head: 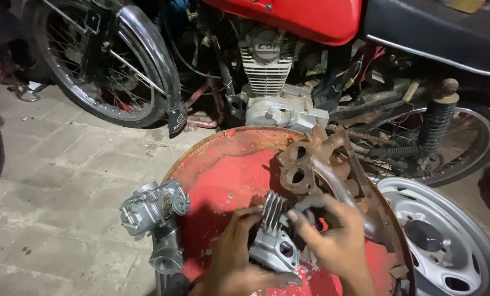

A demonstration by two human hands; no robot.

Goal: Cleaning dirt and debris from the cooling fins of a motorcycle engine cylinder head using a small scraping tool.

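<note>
both hands work near the bottom edge of the round red-painted metal drum top [223,170], whose paint is chipped white near that edge; the left hand [235,257] comes up from the lower edge of the view, palm down, its fingers curled over the left side of the finned grey cast-metal cylinder head [275,238] and gripping it; the right hand [335,241] reaches in from the lower right, fingers bent and closed over the upper right of the same part, fingertips pressing its dark top end; the cylinder head lies tilted on the drum top between the two hands, its cooling fins toward the far side and a round port on its near face; just beyond the right hand, along the right edge of the drum top, lies a rusty brown cast-iron manifold with two round openings [311,164], touching the drum surface; on the left edge of the drum top, partly overhanging it, sits a silver-grey carburettor body [152,211] with a short grey tube below it, well apart from the hands; past the drum's right edge a silver-grey steel car wheel rim [442,241] lies flat on the paved floor; behind the drum stands a red-tanked motorcycle with a finned grey engine [267,60], its spoked front wheel with chrome mudguard [108,60] toward the top left corner of the view; a small dark oval badge hangs at the mudguard's lower tip.
</note>
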